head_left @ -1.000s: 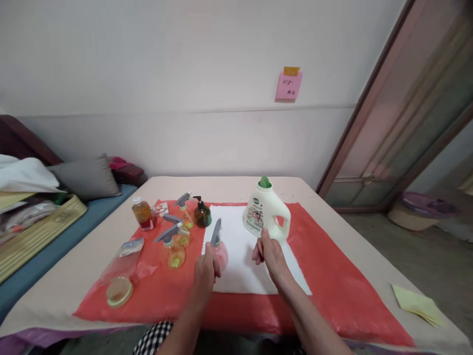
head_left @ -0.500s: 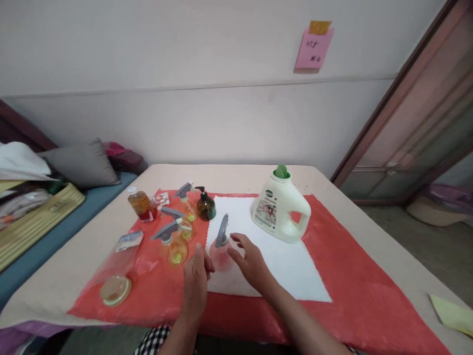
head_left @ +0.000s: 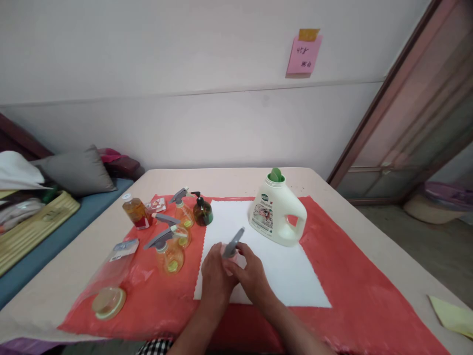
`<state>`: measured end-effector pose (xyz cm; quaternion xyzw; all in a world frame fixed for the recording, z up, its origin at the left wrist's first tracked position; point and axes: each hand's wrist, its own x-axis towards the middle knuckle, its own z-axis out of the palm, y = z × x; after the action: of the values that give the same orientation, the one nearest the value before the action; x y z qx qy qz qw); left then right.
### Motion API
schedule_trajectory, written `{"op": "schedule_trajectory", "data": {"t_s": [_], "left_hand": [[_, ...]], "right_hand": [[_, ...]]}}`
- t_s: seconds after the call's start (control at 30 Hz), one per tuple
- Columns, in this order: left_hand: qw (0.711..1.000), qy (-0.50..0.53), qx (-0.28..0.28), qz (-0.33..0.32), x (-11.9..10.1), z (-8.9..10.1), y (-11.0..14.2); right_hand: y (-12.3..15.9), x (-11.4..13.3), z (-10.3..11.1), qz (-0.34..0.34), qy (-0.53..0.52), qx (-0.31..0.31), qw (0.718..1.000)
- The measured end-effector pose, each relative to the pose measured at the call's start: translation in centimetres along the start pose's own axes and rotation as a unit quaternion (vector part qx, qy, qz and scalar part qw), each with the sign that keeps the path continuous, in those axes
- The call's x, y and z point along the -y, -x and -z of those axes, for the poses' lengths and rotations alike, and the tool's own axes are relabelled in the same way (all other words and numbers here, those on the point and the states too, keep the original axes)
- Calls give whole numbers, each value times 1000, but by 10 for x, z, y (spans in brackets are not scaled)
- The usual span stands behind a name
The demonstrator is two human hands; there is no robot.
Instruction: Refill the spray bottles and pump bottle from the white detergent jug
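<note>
A small pink spray bottle (head_left: 233, 243) with a grey trigger head is held between my two hands over the white cloth. My left hand (head_left: 215, 273) wraps round its left side. From the right, my right hand (head_left: 254, 276) has its thumb and fingers closed round the upper body, just under the grey head. The head leans to the upper right, and most of the body is hidden by my fingers. Behind my right hand stands a cream detergent jug (head_left: 277, 214) with a green piece in its mouth.
To the left are several orange spray bottles (head_left: 171, 258), a dark green pump bottle (head_left: 203, 213), an amber bottle (head_left: 137, 213), a clear plastic bag (head_left: 118, 268) and a round lidded container (head_left: 108, 302). A red sheet (head_left: 343, 276) lies under the white cloth (head_left: 288, 276). Yellow paper (head_left: 453, 315) lies at right.
Both hands have come together from apart and closed on the pink spray bottle. Its grey head, upright before, now tilts right. The camera view has shifted.
</note>
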<state>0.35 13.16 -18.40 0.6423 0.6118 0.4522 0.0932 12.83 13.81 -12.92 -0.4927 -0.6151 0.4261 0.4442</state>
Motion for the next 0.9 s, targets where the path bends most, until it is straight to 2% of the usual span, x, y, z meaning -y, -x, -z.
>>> {"op": "schedule_trajectory", "data": {"t_s": [0.1, 0.17, 0.27, 0.37, 0.53, 0.6, 0.63, 0.7, 0.83, 0.9], "left_hand": [[996, -67, -29, -53, -3, -9, 2], [993, -82, -30, -79, -8, -9, 1], [995, -54, -20, -83, -16, -1, -4], [997, 27, 56, -40, -27, 14, -10], [967, 146, 176, 115, -40, 32, -14], [953, 202, 198, 108, -39, 34, -14], [952, 220, 195, 85, -38, 34, -14], [964, 216, 153, 30, -35, 33, -13], [992, 99, 36, -67, -31, 24, -6], [994, 38, 11, -100, -30, 16, 0]], "right_hand": [[6, -5, -4, -36, 27, -69, 997], [8, -5, -4, -19, 34, -77, 996], [9, 0, 2, 29, 39, -61, 997], [7, 11, 12, 44, 19, -33, 998], [2, 21, 32, 3, -47, 22, 999], [0, 20, 37, 2, -88, 27, 996], [-1, 19, 38, 4, -107, 24, 994], [-3, 17, 39, 2, -135, 1, 991], [-6, 16, 33, -25, -170, -95, 980], [-5, 17, 31, -35, -176, -124, 976]]}}
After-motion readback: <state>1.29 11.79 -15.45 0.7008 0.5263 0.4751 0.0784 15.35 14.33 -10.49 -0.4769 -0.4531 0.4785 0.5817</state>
